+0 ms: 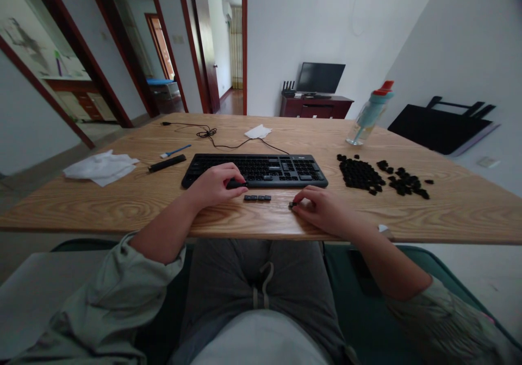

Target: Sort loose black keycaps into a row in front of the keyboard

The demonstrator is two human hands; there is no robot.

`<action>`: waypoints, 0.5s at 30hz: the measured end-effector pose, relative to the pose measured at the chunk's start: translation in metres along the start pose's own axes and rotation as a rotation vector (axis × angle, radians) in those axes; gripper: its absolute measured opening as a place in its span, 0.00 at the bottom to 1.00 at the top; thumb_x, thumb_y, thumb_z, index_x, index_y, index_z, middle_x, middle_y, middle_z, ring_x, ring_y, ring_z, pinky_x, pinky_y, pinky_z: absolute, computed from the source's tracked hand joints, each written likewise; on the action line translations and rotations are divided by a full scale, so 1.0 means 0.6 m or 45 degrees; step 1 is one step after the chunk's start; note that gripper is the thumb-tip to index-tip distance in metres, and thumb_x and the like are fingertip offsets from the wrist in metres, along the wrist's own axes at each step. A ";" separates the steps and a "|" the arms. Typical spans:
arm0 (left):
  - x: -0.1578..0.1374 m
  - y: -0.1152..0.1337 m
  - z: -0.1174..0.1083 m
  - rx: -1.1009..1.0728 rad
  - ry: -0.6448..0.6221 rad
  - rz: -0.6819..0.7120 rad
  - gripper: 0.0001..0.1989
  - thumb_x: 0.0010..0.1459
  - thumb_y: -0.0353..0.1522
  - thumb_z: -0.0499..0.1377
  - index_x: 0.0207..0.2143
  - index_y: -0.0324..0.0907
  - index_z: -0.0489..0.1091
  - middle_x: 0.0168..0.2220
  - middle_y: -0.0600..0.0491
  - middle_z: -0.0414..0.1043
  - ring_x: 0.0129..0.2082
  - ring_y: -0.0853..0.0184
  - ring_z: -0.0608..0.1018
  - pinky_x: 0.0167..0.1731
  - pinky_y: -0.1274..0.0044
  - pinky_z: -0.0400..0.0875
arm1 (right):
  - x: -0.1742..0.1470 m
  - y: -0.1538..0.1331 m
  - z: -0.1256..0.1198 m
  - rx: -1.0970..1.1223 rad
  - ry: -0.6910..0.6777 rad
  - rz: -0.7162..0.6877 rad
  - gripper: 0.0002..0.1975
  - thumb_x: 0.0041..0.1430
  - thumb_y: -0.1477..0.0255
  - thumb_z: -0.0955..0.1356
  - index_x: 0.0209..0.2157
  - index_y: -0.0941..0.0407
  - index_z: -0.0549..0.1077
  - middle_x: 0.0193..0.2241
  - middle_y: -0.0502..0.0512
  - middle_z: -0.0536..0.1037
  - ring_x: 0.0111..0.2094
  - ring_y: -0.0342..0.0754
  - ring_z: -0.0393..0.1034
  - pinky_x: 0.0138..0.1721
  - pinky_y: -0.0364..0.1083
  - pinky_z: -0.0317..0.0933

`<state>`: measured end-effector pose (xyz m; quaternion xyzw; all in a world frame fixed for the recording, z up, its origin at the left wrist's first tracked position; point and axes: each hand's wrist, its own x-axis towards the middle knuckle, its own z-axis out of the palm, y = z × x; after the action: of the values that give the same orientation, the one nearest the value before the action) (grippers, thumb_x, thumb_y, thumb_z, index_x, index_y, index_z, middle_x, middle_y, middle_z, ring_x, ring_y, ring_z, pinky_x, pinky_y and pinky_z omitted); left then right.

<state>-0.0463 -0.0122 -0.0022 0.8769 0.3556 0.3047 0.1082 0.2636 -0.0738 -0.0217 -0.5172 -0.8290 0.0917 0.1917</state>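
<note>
A black keyboard (255, 183) lies on the wooden table, with many key positions stripped of their caps. My left hand (218, 184) rests over its front edge, thumb and index finger drawn together; what sits at the fingertips is dark and too small to name. Just in front of the keyboard, several black keycaps (257, 197) are lined up in a short row. To the right of that row, my right hand (320, 208) pinches a small black keycap (292, 205) close to the tabletop.
Loose keycaps form a dense patch (361, 174) and a scattered heap (408, 183) on the right. Behind them stands a water bottle (369, 116). Left lie white tissues (101, 167), a black bar (167, 163) and a blue brush (177, 150). The cable (232, 147) runs behind the keyboard.
</note>
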 end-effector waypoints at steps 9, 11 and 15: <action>-0.002 0.001 -0.001 0.008 0.009 0.036 0.11 0.58 0.39 0.62 0.34 0.40 0.76 0.36 0.52 0.72 0.29 0.72 0.72 0.28 0.79 0.66 | 0.000 -0.009 -0.005 0.101 -0.024 0.028 0.10 0.58 0.64 0.69 0.38 0.55 0.77 0.33 0.55 0.77 0.30 0.46 0.70 0.31 0.45 0.61; -0.002 0.001 -0.001 0.008 0.015 0.038 0.10 0.58 0.39 0.63 0.34 0.40 0.76 0.36 0.52 0.72 0.29 0.71 0.72 0.28 0.79 0.66 | 0.001 -0.013 -0.008 0.097 -0.035 0.031 0.10 0.59 0.64 0.68 0.38 0.55 0.77 0.34 0.56 0.78 0.31 0.47 0.70 0.32 0.45 0.61; -0.002 0.001 -0.002 0.011 0.019 0.054 0.09 0.58 0.38 0.63 0.33 0.40 0.75 0.35 0.53 0.72 0.30 0.70 0.74 0.31 0.78 0.67 | 0.000 -0.007 -0.021 0.090 -0.027 0.051 0.12 0.61 0.62 0.66 0.39 0.54 0.78 0.36 0.57 0.79 0.34 0.49 0.71 0.33 0.46 0.63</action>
<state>-0.0477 -0.0134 -0.0016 0.8825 0.3391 0.3118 0.0952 0.2653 -0.0763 -0.0084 -0.5257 -0.8167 0.1302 0.1992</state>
